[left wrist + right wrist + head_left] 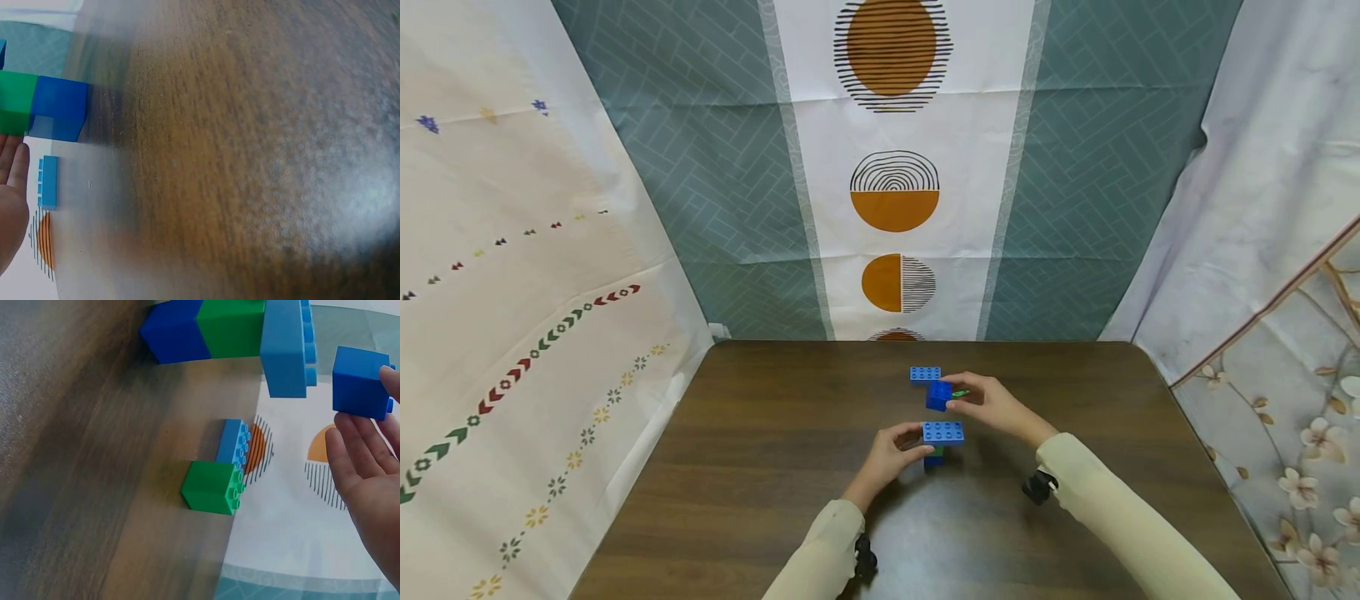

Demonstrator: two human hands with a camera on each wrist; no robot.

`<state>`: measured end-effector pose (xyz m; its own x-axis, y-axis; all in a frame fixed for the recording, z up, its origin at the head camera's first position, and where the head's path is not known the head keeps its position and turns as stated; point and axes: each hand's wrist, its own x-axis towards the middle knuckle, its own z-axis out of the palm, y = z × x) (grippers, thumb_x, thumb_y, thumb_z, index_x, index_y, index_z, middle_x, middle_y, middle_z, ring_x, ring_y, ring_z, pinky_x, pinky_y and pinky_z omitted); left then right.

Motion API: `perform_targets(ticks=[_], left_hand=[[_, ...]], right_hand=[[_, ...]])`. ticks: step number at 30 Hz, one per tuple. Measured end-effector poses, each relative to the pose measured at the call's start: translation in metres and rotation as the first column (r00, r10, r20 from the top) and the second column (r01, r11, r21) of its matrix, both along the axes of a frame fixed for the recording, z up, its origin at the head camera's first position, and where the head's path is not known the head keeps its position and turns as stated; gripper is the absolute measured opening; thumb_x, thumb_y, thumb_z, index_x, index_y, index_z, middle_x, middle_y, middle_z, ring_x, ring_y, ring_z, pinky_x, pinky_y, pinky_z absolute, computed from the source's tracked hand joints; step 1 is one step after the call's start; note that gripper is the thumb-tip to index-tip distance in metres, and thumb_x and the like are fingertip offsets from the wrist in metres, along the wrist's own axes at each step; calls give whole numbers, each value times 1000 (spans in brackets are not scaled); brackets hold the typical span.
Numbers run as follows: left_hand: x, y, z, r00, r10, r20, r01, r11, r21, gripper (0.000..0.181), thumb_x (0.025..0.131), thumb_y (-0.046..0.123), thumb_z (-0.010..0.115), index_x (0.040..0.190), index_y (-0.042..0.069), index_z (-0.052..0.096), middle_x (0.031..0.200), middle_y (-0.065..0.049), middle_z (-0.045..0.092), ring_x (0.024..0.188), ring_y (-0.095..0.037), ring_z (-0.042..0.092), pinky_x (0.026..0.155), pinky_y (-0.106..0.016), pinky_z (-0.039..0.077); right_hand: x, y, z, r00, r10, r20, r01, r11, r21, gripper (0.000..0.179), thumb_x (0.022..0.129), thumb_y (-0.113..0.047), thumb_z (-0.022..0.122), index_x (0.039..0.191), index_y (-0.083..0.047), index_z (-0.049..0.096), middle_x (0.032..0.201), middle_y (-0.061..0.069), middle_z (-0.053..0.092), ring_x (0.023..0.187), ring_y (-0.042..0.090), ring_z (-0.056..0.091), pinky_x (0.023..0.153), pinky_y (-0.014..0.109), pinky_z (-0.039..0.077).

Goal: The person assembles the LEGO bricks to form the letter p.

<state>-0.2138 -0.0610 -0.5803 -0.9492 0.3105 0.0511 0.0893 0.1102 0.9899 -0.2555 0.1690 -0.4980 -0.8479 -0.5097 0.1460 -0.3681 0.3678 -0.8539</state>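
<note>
Building blocks at the stage of partial assembly, clock directions being read on the head view with the tower at the centre. The tower comprises three blocks: a dark blue base (934, 461) that appears to stand on the desk (790, 467), a green middle block (15, 103), and a light blue top block (943, 433), longer than those beneath and overhanging them toward 3 o'clock. The left hand (887, 454), at about 9 o'clock, has its thumb and fingers drawn close about the tower. The right hand (988, 406), at about 2 o'clock, pinches a dark blue cube (938, 396) between thumb and fingers; the cube lies at 12 o'clock, near the tower but clear of it, studs toward the palm side in the right wrist view. Two loose pieces remain on the desk: a light blue brick (925, 374) toward 12 o'clock and, near it, a green cube (209, 487) toward 1 o'clock, largely hidden behind the right hand in the head view. Judged from this arrangement, three blocks are joined, the dark blue cube is picked up but not yet attached, and the two loose pieces are still unused; whether they belong to the same structure cannot be told.
</note>
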Motion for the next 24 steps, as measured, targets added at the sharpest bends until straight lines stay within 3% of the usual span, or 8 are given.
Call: perform_targets(ticks=[5, 7, 13, 19, 24], left_hand=[[-1, 0, -1, 1000, -6, -11, 6, 1000, 11, 35, 85, 6, 73, 118, -2, 65, 114, -16, 67, 110, -29, 62, 93, -34, 51], [1, 0, 4, 1000, -14, -21, 15, 1000, 23, 35, 85, 4, 72, 118, -4, 64, 114, -18, 66, 110, -31, 62, 93, -34, 51], [9, -2, 27, 999, -31, -28, 32, 999, 41, 33, 85, 2, 72, 116, -6, 64, 113, -20, 67, 109, -32, 63, 92, -35, 52], [11, -2, 29, 1000, -26, -14, 27, 999, 26, 33, 85, 3, 72, 117, -3, 65, 113, -18, 67, 110, -34, 62, 93, -35, 51], [9, -2, 26, 999, -32, -7, 32, 999, 10, 33, 85, 4, 72, 117, -4, 65, 114, -19, 67, 111, -34, 61, 94, -36, 51]], right_hand=[[19, -4, 22, 999, 32, -13, -33, 999, -16, 41, 91, -7, 66, 129, 3, 54, 125, 21, 59, 112, 38, 57, 96, 57, 45], [24, -5, 27, 998, 53, -29, -54, 998, -26, 38, 91, -5, 65, 127, 4, 55, 123, 22, 59, 110, 38, 58, 95, 56, 47], [22, -3, 5, 998, 54, -11, -55, 997, -52, 35, 91, -9, 67, 124, -1, 57, 121, 16, 61, 106, 29, 62, 91, 41, 53], [23, -2, -6, 996, 81, 30, -78, 993, -83, 38, 91, -16, 68, 126, -4, 57, 119, 12, 63, 102, 23, 63, 90, 27, 52], [27, -3, -6, 995, 94, 27, -92, 993, -73, 38, 91, -14, 67, 126, -3, 57, 118, 12, 63, 102, 25, 62, 91, 31, 52]])
